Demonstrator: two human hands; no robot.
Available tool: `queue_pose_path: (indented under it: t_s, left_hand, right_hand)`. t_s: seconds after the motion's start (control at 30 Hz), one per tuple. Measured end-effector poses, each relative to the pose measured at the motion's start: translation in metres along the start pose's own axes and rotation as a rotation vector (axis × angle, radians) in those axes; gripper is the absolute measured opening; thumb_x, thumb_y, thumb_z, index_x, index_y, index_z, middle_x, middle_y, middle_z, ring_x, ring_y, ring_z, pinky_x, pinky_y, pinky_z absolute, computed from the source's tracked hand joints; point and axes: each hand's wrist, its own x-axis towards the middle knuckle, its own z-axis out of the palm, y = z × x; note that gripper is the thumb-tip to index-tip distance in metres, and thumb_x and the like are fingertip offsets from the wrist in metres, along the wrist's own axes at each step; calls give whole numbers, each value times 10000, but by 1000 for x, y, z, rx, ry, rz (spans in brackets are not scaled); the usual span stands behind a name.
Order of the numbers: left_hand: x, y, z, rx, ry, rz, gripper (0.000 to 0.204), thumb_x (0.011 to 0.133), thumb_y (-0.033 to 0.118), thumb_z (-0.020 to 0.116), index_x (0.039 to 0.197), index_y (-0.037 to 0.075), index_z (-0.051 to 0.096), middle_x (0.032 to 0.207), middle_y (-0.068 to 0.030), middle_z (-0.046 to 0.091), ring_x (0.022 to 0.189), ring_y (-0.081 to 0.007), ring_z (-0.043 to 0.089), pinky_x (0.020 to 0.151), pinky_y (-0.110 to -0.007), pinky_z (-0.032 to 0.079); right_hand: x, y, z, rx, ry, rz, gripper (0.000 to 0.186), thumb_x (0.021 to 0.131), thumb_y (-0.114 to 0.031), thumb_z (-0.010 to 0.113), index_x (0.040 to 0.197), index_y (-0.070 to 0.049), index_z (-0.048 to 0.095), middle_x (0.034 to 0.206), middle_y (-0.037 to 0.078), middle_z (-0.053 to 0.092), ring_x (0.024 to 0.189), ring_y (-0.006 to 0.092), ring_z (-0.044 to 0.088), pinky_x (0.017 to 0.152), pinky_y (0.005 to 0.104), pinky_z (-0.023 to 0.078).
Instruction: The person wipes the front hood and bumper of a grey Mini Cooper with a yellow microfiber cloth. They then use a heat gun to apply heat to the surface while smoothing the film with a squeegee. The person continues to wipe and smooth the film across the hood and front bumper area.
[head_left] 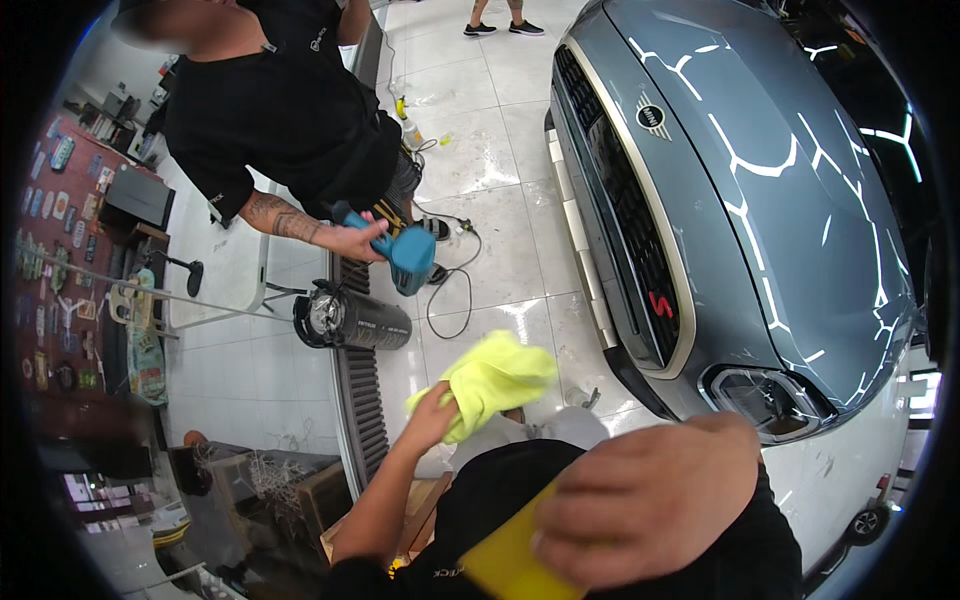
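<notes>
My left hand (432, 416) is raised in front of me and grips a bright yellow-green cloth (488, 381), which bunches up above the fingers. My right hand (650, 500) is close to the camera, low in the picture, closed on a flat yellow squeegee (512, 566) that sticks out to the lower left. Both hands are in the air just left of the front corner of a grey-blue car (760, 200), near its headlight (765, 398). Neither hand touches the car.
A co-worker in a black shirt (280, 110) stands at the upper left holding a teal power tool (410, 256). A black cylindrical machine (352, 319) and a cable (452, 300) lie on the white tiled floor. A spray bottle (409, 127) stands farther back. Another person's feet (500, 27) show at the top.
</notes>
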Motion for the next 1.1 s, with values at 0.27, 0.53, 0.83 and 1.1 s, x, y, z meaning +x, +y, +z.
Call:
queue_pose_path:
  t_s: [0.27,0.53,0.83,1.1]
  left_hand:
    - [-4,36,-77,329,637,192,291,875,235,649,1040,4,583,950,-171,636,910,-278,607,822,-354,465]
    - [22,70,-149,204,800,289,357,870,182,653,1142,-27,555,938,-143,623,854,-222,588,785,-333,470]
    - [122,85,-224,611,-20,110,353,848,286,675,1053,1,637,953,-230,665,890,-352,655,796,-399,497]
    - [181,40,-215,1005,-694,138,473,794,374,718,1071,1,629,965,-267,651,944,-387,638,803,-414,493]
  right_hand:
    - [86,54,47,35,769,-460,146,761,-107,638,870,-13,615,822,84,563,706,216,557,549,302,472]
    - [105,256,87,849,660,596,397,912,-232,636,1215,7,544,1043,43,616,874,122,590,781,278,487]
    - [159,353,160,1012,1573,749,658,916,-353,603,1401,15,354,1407,123,408,1291,203,380,1072,335,295]
    - [181,346,158,1003,2025,517,423,884,-278,656,1179,-7,519,1114,68,566,1051,152,531,918,346,424]
